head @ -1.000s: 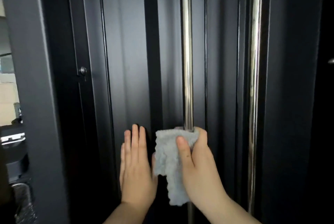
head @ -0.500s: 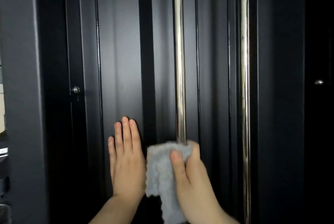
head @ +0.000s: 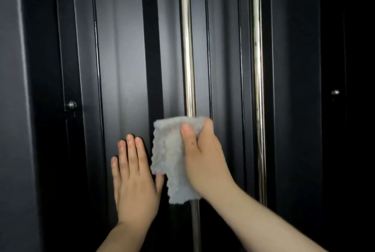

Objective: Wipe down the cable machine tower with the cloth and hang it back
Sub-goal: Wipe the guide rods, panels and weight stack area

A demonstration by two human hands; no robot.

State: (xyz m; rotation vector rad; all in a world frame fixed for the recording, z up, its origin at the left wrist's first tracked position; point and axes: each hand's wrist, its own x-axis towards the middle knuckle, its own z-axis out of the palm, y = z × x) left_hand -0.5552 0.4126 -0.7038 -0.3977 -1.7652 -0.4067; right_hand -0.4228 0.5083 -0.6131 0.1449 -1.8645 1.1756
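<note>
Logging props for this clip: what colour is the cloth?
Light grey cloth, fluffy texture, clearest in the head view.

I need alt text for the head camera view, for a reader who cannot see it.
A right hand grips a grey cloth around the left of two chrome rods on a black cable machine tower. The left hand rests flat on the panel beside it.

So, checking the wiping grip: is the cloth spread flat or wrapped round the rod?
Wrapped. The right hand grips the cloth around the left chrome rod; a loose flap hangs below.
</note>
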